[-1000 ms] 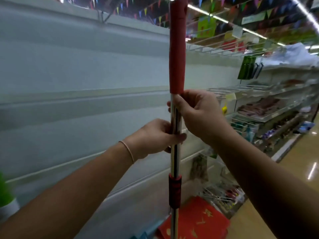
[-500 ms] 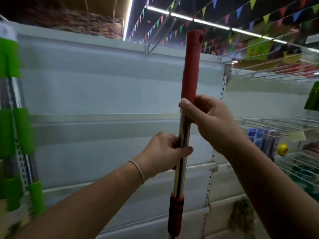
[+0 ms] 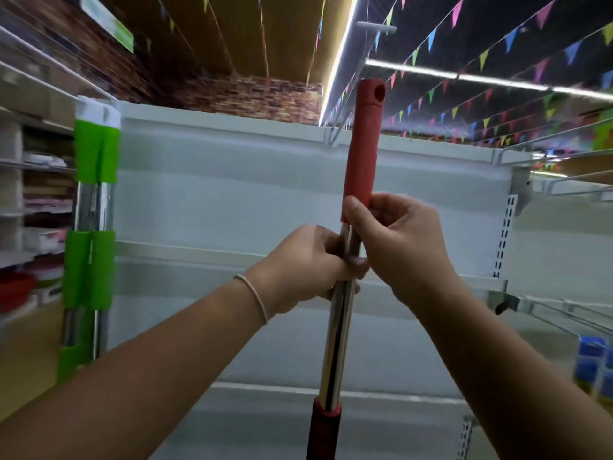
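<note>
Red-handled pole (image 3: 336, 330) is held nearly upright, gripped by the left hand (image 3: 308, 263) below and the right hand (image 3: 398, 240) just under its red grip (image 3: 363, 144).

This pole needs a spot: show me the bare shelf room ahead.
Bare: the middle shelf and the lower shelf, between the green-gripped poles on the left and the slotted upright on the right. Crowded: the stocked left shelves and the blue-capped bottles lower right.
</note>
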Available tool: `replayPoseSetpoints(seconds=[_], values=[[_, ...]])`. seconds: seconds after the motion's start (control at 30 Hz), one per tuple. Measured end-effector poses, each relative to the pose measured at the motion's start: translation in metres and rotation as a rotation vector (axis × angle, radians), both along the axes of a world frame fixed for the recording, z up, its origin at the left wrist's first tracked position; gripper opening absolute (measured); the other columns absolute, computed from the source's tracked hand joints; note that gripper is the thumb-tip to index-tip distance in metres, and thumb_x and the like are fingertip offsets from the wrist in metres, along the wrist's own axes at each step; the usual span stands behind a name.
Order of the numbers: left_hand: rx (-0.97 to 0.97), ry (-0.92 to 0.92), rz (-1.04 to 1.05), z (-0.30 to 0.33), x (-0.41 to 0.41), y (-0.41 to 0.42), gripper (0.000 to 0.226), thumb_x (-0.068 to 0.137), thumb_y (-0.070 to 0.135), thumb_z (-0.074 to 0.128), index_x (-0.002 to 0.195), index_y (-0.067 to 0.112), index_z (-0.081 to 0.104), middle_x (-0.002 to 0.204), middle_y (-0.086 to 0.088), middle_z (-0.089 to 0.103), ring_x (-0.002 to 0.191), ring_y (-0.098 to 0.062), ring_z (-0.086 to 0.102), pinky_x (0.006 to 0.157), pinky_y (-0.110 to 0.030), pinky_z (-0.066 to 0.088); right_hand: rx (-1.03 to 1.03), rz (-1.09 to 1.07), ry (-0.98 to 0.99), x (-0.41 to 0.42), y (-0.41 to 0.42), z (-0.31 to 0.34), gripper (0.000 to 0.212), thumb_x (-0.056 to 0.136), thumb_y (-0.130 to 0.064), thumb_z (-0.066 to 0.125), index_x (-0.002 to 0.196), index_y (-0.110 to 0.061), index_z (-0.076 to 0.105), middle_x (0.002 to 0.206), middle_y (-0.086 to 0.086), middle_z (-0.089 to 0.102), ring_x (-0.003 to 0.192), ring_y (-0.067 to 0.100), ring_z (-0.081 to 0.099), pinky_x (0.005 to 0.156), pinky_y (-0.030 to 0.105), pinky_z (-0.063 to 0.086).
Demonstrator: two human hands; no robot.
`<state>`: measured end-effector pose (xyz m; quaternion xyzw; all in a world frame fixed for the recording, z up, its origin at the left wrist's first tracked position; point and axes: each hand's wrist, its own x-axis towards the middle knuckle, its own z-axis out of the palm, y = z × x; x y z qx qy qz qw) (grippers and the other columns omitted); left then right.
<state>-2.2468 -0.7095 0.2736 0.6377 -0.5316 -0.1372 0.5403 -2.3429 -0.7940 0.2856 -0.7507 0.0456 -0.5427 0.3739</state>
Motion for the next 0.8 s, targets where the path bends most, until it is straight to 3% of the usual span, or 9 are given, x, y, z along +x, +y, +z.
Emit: replayPoseSetpoints(seconds=[0.1, 0.23, 0.5, 0.67, 0.8], values=[[-0.006, -0.046, 0.012, 0.007, -0.003, -0.001, 0.012, 0.092, 0.011, 0.064, 0.098, 0.002, 0.068, 0.091, -0.014, 0.073, 0.081, -0.021, 0.075, 0.076, -0.036, 0.062, -0.047, 0.019, -0.029, -0.001, -0.004, 0.005, 0.013, 0.089, -0.028, 0.069, 0.082, -0.017, 0.069, 0.071, 0.006, 0.072, 0.061, 0.018, 0.071, 0.061, 0.036, 0.061], [-0.019, -0.062, 0.010, 0.010, -0.007, 0.002, 0.017, 0.093, 0.013, 0.063, 0.105, 0.002, 0.067, 0.094, -0.012, 0.074, 0.084, -0.020, 0.075, 0.078, -0.034, 0.061, -0.052, 0.059, -0.087, -0.002, -0.007, 0.008, 0.015, 0.085, -0.026, 0.073, 0.082, -0.011, 0.071, 0.069, 0.007, 0.072, 0.062, 0.022, 0.070, 0.062, 0.043, 0.059], [0.008, -0.060, 0.041, 0.012, 0.004, -0.004, 0.011, 0.093, 0.009, 0.060, 0.099, 0.003, 0.067, 0.090, -0.011, 0.074, 0.085, -0.022, 0.074, 0.078, -0.037, 0.059, -0.031, 0.068, -0.067, 0.016, -0.017, 0.008, 0.017, 0.083, -0.032, 0.073, 0.084, -0.015, 0.069, 0.070, 0.003, 0.072, 0.062, 0.019, 0.071, 0.062, 0.048, 0.059], [0.007, -0.060, 0.035, 0.012, 0.012, -0.010, 0.012, 0.093, 0.007, 0.060, 0.101, 0.000, 0.067, 0.090, -0.012, 0.073, 0.087, -0.025, 0.074, 0.073, -0.035, 0.056, -0.031, 0.046, -0.095, 0.023, -0.022, 0.009, 0.017, 0.083, -0.030, 0.075, 0.082, -0.014, 0.069, 0.066, 0.003, 0.071, 0.055, 0.020, 0.069, 0.053, 0.048, 0.058], [0.012, -0.051, -0.015, 0.015, 0.016, -0.013, 0.013, 0.092, 0.003, 0.058, 0.101, -0.001, 0.066, 0.092, -0.013, 0.074, 0.087, -0.027, 0.074, 0.081, -0.043, 0.059, -0.050, 0.029, -0.098, 0.025, -0.026, 0.009, 0.021, 0.082, -0.033, 0.075, 0.084, -0.014, 0.068, 0.065, 0.002, 0.070, 0.054, 0.019, 0.068, 0.052, 0.047, 0.058]])
